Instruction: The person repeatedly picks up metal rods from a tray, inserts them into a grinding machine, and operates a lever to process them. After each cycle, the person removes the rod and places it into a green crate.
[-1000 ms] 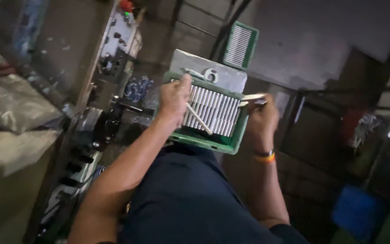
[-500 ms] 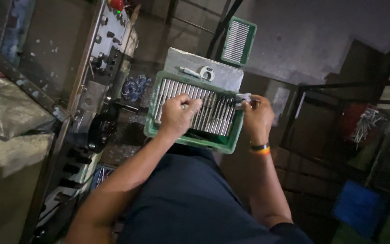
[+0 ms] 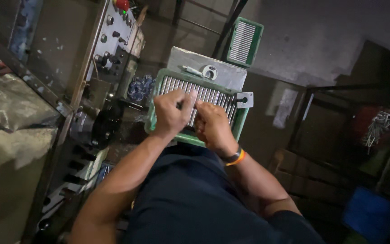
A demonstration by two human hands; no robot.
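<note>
Hands (image 3: 195, 119) curled over tray (image 3: 156, 108).

Green plastic tray (image 3: 242, 121) appears smooth and semi-matt, its row of metal rods (image 3: 213, 97) bright and glossy, the grey metal plate (image 3: 222, 70) beneath dull, scuffed and matt.

control panel (image 3: 113, 34) | second green tray (image 3: 244, 41) | blue bin (image 3: 370, 216)

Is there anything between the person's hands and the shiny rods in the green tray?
Nothing visible. The left hand and the right hand already rest right on the row of metal rods in the green tray. The fingers cover some rods, so the exact grip is hidden.
</note>
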